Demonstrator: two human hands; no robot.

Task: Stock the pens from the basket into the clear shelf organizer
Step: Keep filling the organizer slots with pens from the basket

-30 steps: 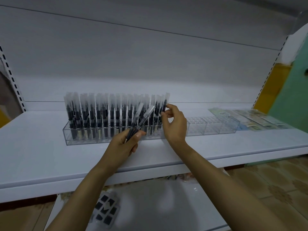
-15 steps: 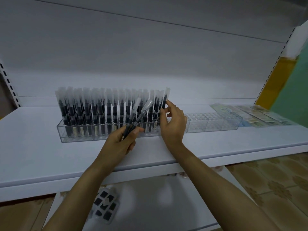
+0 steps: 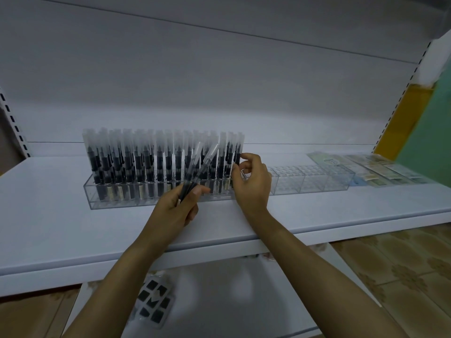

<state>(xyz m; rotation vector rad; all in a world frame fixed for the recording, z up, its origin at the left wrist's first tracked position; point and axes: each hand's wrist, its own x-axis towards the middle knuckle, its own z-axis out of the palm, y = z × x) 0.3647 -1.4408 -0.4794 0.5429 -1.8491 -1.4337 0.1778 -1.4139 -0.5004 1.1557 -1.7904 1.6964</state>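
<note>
The left hand grips a few loose pens by their lower ends. They fan out upward and cross in front of the standing pens. The right hand pinches the last pen at the right end of the row, between thumb and forefinger. This row stands in the clear organizer on the white shelf, and the right part of the organizer holds no pens yet. The basket is not in view.

The first risk, I think, is the tight row. If the last pen goes down tilted, it can miss its cell and push over its neighbours. The second risk is the fan in the left hand. The grip is low, so one pen may slip out, or the tips may catch the standing pens when the hand moves.
</note>
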